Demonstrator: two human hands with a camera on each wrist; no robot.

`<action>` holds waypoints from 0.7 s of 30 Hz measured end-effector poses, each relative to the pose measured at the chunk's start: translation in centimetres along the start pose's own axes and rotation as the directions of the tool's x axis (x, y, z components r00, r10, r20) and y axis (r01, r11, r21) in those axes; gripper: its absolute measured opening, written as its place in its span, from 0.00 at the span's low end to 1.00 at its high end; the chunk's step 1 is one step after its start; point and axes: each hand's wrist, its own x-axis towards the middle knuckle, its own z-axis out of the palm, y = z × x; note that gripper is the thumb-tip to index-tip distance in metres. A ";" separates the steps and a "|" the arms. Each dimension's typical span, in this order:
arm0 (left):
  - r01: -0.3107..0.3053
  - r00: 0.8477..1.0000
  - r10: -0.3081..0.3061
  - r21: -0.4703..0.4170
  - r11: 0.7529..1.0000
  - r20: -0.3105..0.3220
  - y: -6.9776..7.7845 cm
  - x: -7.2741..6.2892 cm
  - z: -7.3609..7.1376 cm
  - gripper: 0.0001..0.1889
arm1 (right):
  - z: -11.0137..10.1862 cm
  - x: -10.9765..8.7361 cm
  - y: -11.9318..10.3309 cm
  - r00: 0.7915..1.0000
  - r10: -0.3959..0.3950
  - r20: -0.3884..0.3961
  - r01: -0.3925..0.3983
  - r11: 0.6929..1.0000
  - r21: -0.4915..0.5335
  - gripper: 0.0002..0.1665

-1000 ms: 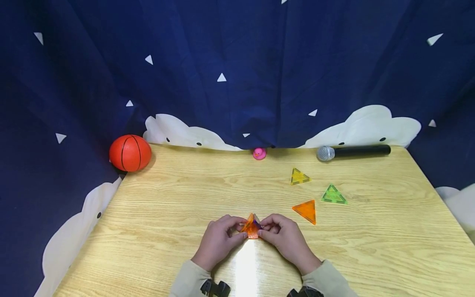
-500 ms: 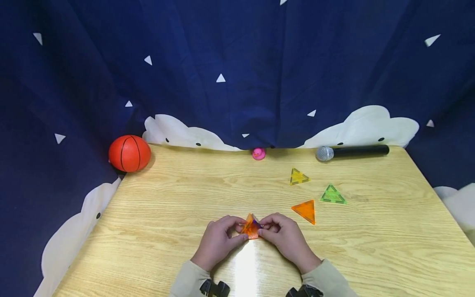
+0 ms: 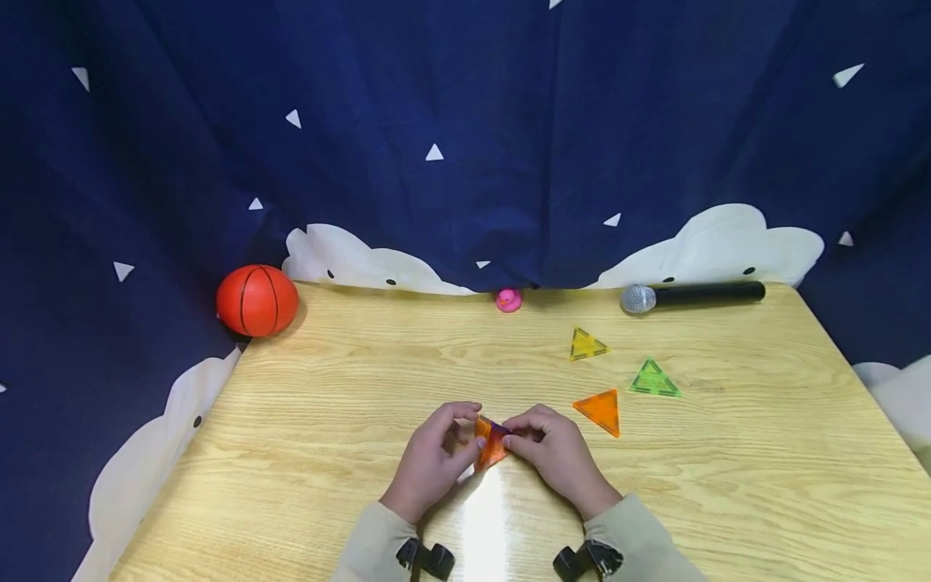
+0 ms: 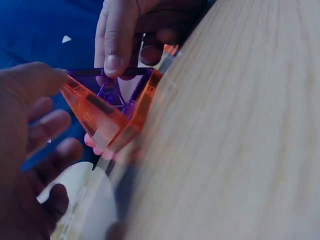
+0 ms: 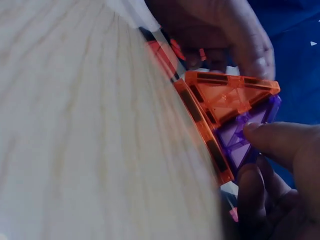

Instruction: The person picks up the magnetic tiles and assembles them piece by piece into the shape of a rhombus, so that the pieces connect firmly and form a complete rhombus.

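Two orange triangular magnetic tiles, one standing (image 5: pixel 225 95) and one along the tabletop (image 5: pixel 202 130), meet a purple triangular magnetic tile (image 5: pixel 235 137) in a small pyramid shape. My right hand (image 3: pixel 556 457) pinches the purple tile between thumb and fingers. On the other side, my left hand (image 3: pixel 429 465) has its thumb at the standing orange tile's edge. Its other fingers are spread loosely apart, away from the tile, in the left wrist view.
To the right on the wooden table (image 3: pixel 349 364) lie loose orange (image 3: pixel 602 412), green (image 3: pixel 655 378) and yellow (image 3: pixel 586 345) triangular tiles. Along the back are a red ball (image 3: pixel 258 301), a pink duck (image 3: pixel 508 300) and a microphone (image 3: pixel 691 297).
The pyramid shape has turned between my hands, its orange base now slanting. My left hand's fingers have loosened and spread from their pinch, while the right keeps hold of the purple tile.
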 end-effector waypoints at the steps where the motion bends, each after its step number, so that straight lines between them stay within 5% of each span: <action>1: -0.032 0.999 0.032 0.002 0.999 -0.013 0.0 0.1 0.1 0.16 | 0.0 0.0 0.0 1.000 -0.007 0.002 0.007 1.000 -0.001 0.10; 6: -0.091 0.996 0.091 0.018 0.996 -0.006 -0.3 0.6 0.1 0.18 | -0.1 0.3 0.3 0.998 -0.063 -0.002 0.063 0.998 0.003 0.11; 12: -0.025 0.994 0.031 -0.053 0.998 0.105 -0.6 0.6 0.0 0.19 | 0.2 0.6 0.7 0.998 -0.053 -0.018 0.054 0.997 0.053 0.11; 21: 0.055 0.991 -0.043 -0.087 0.995 0.130 -0.7 0.8 0.2 0.13 | -0.4 -0.5 0.5 0.996 0.088 -0.029 -0.082 0.983 0.165 0.13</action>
